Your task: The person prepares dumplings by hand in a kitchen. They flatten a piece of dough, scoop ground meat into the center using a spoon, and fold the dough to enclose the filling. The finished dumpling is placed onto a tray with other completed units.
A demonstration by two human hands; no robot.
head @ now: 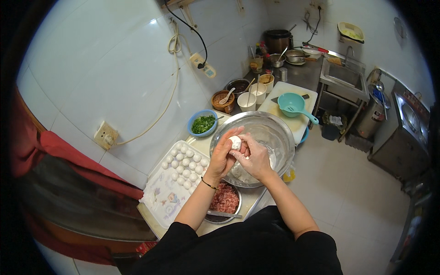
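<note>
Over a large steel mixing bowl (pixel 285 137), my left hand (pixel 221 153) cups a small lump of white dough (pixel 235 142). My right hand (pixel 255 156), dusted with white flour, has its fingers and thumb against the same lump. White dough or flour (pixel 242 172) lies in the bowl below. Left of the bowl, a white patterned tray (pixel 156 209) holds several rows of round white dough balls (pixel 186 162). A steel bowl of raw minced meat (pixel 226 198), with a flat metal utensil (pixel 223 214) across it, is partly hidden by my left forearm.
A blue bowl of chopped green onions (pixel 202 124) stands by the wall. Behind the mixing bowl are white cups (pixel 246 102), a brown pot with a spoon (pixel 223 101) and a cutting board (pixel 311 91) carrying a turquoise strainer ladle (pixel 292 105). A sink (pixel 345 75) stands farther back.
</note>
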